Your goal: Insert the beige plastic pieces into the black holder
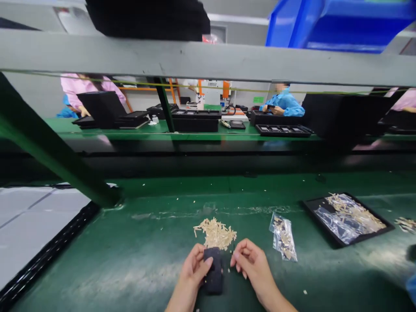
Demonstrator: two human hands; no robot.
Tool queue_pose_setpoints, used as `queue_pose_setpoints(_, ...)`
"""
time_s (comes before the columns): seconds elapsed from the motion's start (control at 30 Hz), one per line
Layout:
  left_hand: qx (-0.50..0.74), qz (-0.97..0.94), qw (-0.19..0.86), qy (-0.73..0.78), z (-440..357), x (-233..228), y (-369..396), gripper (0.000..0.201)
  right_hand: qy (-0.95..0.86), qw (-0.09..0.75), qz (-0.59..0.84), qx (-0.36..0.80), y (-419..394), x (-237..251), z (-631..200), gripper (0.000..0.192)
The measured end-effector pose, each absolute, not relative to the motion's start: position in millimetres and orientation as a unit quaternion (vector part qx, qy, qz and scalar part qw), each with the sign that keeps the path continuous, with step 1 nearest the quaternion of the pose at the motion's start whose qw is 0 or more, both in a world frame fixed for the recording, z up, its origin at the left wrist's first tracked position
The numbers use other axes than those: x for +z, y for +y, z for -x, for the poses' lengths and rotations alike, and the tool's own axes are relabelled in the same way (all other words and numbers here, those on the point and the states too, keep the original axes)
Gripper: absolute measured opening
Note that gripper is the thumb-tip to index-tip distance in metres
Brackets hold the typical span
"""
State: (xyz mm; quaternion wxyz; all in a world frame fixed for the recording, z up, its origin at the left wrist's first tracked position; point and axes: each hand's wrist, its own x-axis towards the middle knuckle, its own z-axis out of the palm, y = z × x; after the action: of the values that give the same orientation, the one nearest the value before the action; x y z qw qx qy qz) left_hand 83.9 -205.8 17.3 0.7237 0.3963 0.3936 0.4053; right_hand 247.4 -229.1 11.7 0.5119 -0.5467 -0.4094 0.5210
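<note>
My left hand (195, 268) is closed around the left side of a dark rectangular block (213, 277), its thumb resting on the top face. Just to the right of the block, my right hand (249, 259) has thumb and fingertips pinched together. Whatever is between those fingertips, if anything, is too small to make out. A heap of small beige strips (217, 234) lies on the green table directly beyond the block. A few tiny light bits sit between the block and my right hand.
Clear plastic bags (283, 237) with beige pieces lie right of my hands. Farther right is a black tray (338, 242) of bags and strips. A green post (58, 147) rises at left. A grey shelf beam (208, 60) crosses above. People work across the bench.
</note>
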Motion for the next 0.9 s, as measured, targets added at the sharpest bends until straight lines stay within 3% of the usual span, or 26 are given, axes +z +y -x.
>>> queue_pose_setpoints(0.57, 0.405, -0.453, 0.694, 0.387, -89, 28, -227, 0.018, -0.420, 0.472, 0.562, 0.534, -245, 30, -238, 0.014)
queue_pose_setpoints(0.9, 0.388, -0.465, 0.685, 0.405, -87, 31, -230, 0.013, -0.419, 0.450, 0.572, 0.542, -247, 36, -237, 0.013)
